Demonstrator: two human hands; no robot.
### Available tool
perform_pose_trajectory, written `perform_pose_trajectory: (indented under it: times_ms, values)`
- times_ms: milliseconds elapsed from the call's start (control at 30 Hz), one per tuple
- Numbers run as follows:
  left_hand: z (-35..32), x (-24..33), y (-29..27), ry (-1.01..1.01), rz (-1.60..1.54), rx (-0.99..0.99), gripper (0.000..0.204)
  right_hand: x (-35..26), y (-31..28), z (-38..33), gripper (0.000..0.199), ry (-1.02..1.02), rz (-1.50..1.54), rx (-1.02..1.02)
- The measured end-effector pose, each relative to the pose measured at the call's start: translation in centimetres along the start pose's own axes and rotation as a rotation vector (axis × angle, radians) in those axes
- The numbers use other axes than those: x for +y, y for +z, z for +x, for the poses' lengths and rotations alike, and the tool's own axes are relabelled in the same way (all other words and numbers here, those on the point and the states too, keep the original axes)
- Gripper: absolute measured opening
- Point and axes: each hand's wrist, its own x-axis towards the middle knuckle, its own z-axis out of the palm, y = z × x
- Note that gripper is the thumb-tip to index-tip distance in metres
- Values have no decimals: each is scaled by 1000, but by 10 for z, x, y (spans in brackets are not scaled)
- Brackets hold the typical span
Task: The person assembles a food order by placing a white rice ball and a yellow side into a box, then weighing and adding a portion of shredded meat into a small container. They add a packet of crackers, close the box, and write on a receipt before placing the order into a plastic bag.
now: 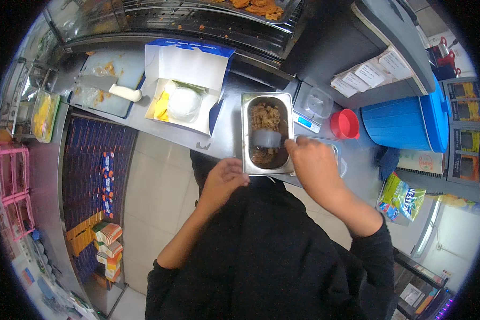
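A deep rectangular metal food pan (268,96) is at the counter's front edge, with brown shredded food (265,114) inside. My left hand (225,178) is at its near left corner, fingers curled and thumb against the metal. Over the pan's right rim reaches my right hand (313,162), its fingers closed together. A translucent, cup-like scoop (266,138) sits in the food, close to those fingertips; its handle is hidden by the hand. Left of the pan stands an open white and blue box (184,61) holding a white rounded wrapped mound (184,104) and yellow pieces (162,106).
A digital scale (306,122) bears a clear container (317,101), with a red cup (345,124) alongside. Farther right is a blue bucket (397,125). A white-handled knife (125,93) lies on a cutting board (128,66) at left. A rack with fried pieces (258,8) borders the back.
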Motion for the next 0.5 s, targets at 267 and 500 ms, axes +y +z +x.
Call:
perform_pose_trajectory:
  times_ms: [267, 500]
  values:
    - [1, -12, 5, -9, -74, -5, 27, -8, 8, 7, 8, -224, -71, -207]
    - [3, -16, 15, 48, -217, 75, 34, -2, 25, 7, 7, -266, -110, 2]
